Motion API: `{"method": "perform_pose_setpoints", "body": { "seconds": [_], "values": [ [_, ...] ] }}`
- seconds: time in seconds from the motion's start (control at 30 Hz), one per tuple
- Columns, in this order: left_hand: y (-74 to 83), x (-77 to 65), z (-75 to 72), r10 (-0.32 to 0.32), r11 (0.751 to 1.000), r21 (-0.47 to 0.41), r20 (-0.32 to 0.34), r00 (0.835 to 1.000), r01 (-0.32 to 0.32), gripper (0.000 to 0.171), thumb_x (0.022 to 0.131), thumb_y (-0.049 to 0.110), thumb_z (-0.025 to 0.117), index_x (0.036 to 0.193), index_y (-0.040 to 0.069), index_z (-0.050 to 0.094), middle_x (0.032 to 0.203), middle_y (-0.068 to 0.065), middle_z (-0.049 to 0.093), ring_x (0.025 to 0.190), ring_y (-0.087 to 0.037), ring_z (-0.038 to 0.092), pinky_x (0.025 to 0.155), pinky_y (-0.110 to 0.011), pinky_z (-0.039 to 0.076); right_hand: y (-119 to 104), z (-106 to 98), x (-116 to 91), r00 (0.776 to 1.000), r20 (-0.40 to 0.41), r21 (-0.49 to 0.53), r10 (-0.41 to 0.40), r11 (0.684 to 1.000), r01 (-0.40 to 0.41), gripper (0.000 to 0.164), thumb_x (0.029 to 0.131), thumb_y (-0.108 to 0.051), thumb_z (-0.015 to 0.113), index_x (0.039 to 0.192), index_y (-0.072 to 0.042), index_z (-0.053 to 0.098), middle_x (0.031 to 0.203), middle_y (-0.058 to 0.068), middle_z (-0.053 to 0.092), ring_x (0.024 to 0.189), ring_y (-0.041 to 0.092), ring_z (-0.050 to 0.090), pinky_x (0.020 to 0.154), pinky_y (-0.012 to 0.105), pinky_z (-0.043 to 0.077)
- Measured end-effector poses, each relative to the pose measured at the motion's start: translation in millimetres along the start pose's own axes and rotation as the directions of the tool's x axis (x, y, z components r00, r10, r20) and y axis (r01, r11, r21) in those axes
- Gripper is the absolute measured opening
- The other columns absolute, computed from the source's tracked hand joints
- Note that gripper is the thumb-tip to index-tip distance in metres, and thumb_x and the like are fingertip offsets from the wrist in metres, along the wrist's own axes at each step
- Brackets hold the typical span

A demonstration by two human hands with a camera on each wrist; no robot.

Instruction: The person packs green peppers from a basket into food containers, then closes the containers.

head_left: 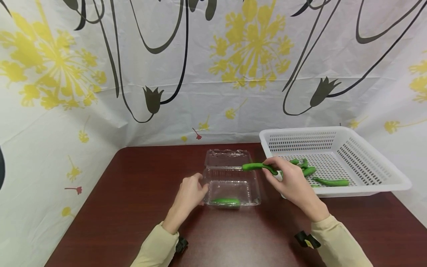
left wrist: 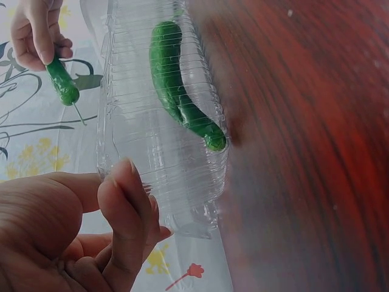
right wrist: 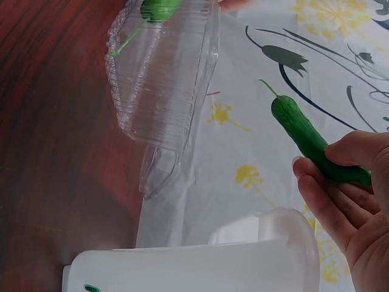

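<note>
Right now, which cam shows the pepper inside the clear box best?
Left wrist: the pepper is large there, its curved body showing through the wall of the clear box. Head shows it small, a short green strip by the box's near edge. Right wrist shows only its stem end, cut off by the picture's top.

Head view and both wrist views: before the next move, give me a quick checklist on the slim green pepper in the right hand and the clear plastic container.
1. Grip: the right hand pinches the slim green pepper. Ok.
2. Lid: the clear plastic lid is folded back on the far side. Ok.
3. Room: one curved green pepper lies along the near wall of the clear plastic container; the rest looks bare. Ok.
4. Held pepper inside: it is held up, apart from the container. Not ok.
5. Container steadied: the left hand is at its left side; whether the hold is firm, cannot tell.
</note>
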State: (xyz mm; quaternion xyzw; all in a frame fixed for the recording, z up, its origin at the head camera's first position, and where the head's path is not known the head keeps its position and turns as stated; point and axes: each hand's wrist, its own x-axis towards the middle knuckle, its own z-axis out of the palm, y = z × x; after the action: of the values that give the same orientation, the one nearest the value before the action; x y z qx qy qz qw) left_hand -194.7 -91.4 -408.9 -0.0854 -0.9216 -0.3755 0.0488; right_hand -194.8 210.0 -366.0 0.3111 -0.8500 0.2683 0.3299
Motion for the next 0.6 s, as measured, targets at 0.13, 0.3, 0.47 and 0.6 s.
{"method": "perform_pose_setpoints", "body": {
  "seconds": [0.13, 0.3, 0.47, 0.6],
  "values": [
    [0.4, -0.1, -0.1, -0.001, 1.000, 0.005, -0.001, 1.000, 0.001, 0.036, 0.093, 0.007, 0.068, 0.123, -0.011, 0.060, 0.057, 0.003, 0.057, 0.036, -0.002, 0.055, 0.051, -0.025, 0.052, -0.8, 2.4, -0.5, 1.000, 0.001, 0.005, -0.004, 1.000, 0.004, 0.028, 0.080, 0.004, 0.079, 0.102, -0.006, 0.065, 0.089, -0.003, 0.068, 0.080, 0.009, 0.065, 0.073, 0.022, 0.050],
    [0.3, -0.6, -0.2, 0.008, 1.000, 0.008, -0.004, 1.000, -0.007, 0.036, 0.093, 0.007, 0.068, 0.123, -0.011, 0.061, 0.057, 0.003, 0.057, 0.036, -0.002, 0.055, 0.053, -0.026, 0.053, -2.5, 7.5, -1.0, 0.999, -0.007, 0.020, -0.031, 0.999, 0.031, 0.030, 0.078, 0.007, 0.079, 0.102, -0.004, 0.065, 0.089, 0.000, 0.068, 0.079, 0.010, 0.066, 0.069, 0.026, 0.053],
    [0.2, -0.6, -0.2, 0.014, 1.000, 0.008, -0.006, 1.000, -0.014, 0.035, 0.093, 0.007, 0.068, 0.122, -0.011, 0.061, 0.057, 0.003, 0.057, 0.036, -0.002, 0.054, 0.052, -0.025, 0.053, -4.8, 13.2, -1.7, 0.998, -0.007, 0.036, -0.061, 0.998, 0.061, 0.030, 0.077, 0.007, 0.079, 0.102, -0.003, 0.065, 0.090, 0.002, 0.067, 0.077, 0.009, 0.064, 0.067, 0.025, 0.053],
    [0.4, -0.5, -0.1, 0.011, 1.000, 0.008, -0.005, 1.000, -0.011, 0.035, 0.093, 0.007, 0.068, 0.122, -0.011, 0.061, 0.057, 0.003, 0.057, 0.036, -0.002, 0.054, 0.051, -0.025, 0.052, -6.3, 18.7, -3.0, 0.998, 0.005, 0.047, -0.068, 0.997, 0.068, 0.029, 0.078, 0.006, 0.078, 0.102, -0.003, 0.065, 0.091, 0.001, 0.067, 0.077, 0.009, 0.061, 0.069, 0.021, 0.049]
  ]
}}
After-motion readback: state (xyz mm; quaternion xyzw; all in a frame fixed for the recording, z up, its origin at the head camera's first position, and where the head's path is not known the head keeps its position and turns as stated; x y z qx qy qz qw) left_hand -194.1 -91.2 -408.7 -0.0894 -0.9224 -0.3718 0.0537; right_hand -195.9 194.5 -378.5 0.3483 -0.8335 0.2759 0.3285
